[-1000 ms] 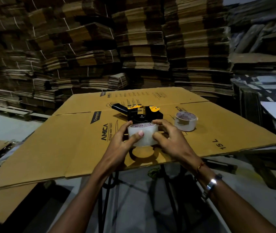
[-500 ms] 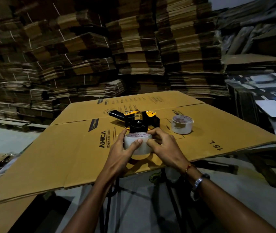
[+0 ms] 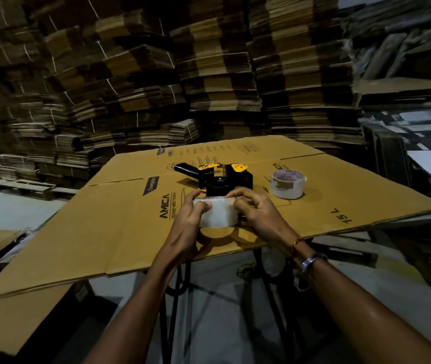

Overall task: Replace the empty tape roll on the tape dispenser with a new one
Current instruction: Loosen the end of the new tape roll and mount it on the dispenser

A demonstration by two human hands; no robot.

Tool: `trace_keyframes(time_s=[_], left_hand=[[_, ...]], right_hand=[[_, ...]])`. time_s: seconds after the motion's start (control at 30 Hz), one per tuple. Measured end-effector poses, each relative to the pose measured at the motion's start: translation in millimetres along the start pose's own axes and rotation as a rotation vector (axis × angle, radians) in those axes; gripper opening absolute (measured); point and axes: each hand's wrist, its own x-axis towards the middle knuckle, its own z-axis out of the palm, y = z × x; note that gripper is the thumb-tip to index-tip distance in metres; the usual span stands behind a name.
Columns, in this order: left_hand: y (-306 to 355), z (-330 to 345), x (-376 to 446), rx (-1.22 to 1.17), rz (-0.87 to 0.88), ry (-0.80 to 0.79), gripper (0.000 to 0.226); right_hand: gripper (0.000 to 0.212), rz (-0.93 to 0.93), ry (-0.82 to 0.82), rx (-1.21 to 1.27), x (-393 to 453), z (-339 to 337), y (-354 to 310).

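A full roll of clear tape [image 3: 217, 212] is held just above the near edge of the flattened cardboard sheet [image 3: 104, 232]. My left hand [image 3: 192, 219] grips its left side with the thumb on the outer face. My right hand [image 3: 255, 210] holds the right side, fingers curled on the rim. Directly behind the roll lies the black and yellow tape dispenser [image 3: 218, 177], handle pointing left. A thin, nearly empty tape roll [image 3: 287, 183] stands on the cardboard to the dispenser's right.
The cardboard sheet rests on a metal-legged stand [image 3: 177, 298] over a grey floor. Tall stacks of flattened cartons [image 3: 209, 74] fill the background. More boxes and white sheets [image 3: 424, 158] sit at the right. Another cardboard piece [image 3: 12, 311] lies lower left.
The roll has tilted in my hands so that its top face is nearly edge-on, and my left thumb has slid along the outer face. Dispenser and other roll have not moved.
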Motion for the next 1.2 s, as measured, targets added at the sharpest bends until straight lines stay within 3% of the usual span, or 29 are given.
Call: trace_keyframes(time_s=[0.23, 0.4, 0.53, 0.6, 0.7, 0.87, 1.2], left_hand=[[-5.3, -5.1, 0.3, -0.07, -0.009, -0.009, 0.032], [-10.0, -4.8, -0.1, 0.051, 0.15, 0.13, 0.032], [-12.0, -7.0, -0.7, 0.094, 0.212, 0.16, 0.035], [-11.7, -7.6, -2.1, 0.067, 0.201, 0.153, 0.035], [-11.8, -7.6, -4.4, 0.016, 0.146, 0.076, 0.039], [-9.4, -2.1, -7.3, 0.291, 0.274, 0.005, 0.046], [-13.0, -8.5, -1.7, 0.203, 0.275, -0.053, 0.045]], right_hand=[[0.024, 0.073, 0.05, 0.132, 3.6, -7.8, 2.7], [0.024, 0.019, 0.095, 0.144, 5.8, -9.4, 6.5], [0.06, 0.034, 0.006, 0.09, 4.0, -11.9, 10.7], [0.065, 0.051, -0.025, 0.081, 5.2, -13.7, 11.4], [0.061, 0.068, -0.022, 0.084, 7.3, -13.1, 10.1], [0.064, 0.011, 0.001, -0.027, 7.0, -8.2, 8.1], [0.045, 0.001, 0.073, -0.016, 5.9, -8.3, 6.7]])
